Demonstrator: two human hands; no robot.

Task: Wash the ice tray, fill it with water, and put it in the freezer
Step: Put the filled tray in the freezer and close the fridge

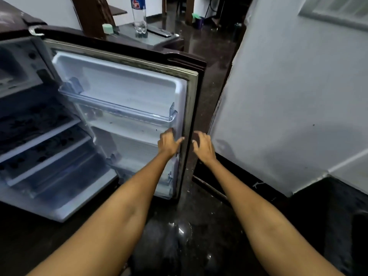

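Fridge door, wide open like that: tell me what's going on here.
A person stands at the open fridge door, both hands at its free edge. The left hand rests on the inner side and the right hand curls round the outer edge. No ice tray is visible. A plastic bottle stands on the table behind.

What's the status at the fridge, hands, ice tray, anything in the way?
Left hand on fridge door's inner edge, right hand curled round its outer edge. Door wide open. Ice tray not in sight. Nothing blocking the door.
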